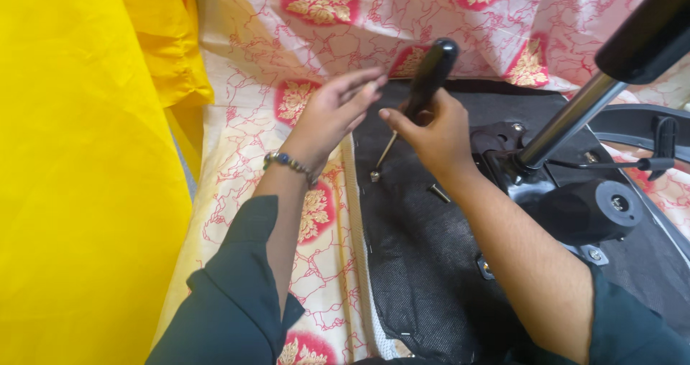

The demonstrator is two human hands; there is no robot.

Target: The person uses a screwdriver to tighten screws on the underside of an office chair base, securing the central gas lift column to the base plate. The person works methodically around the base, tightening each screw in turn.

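Observation:
My right hand (430,131) grips the black handle of a screwdriver (429,77). Its thin metal shaft slants down-left, and the tip sits on a small screw (374,175) at the left edge of an upturned black chair seat (424,264). My left hand (336,111) hovers just left of the handle with fingers stretched out, holding nothing. A beaded bracelet (287,162) circles that wrist. A loose bolt (438,192) lies on the seat's black fabric near my right wrist.
The chair's metal gas cylinder (568,124) rises to the upper right from a black mechanism plate (503,146), with a black knob (593,210) and lever (647,163) beside it. A pink-and-cream floral sheet (316,214) lies under the seat. Yellow cloth (79,171) fills the left.

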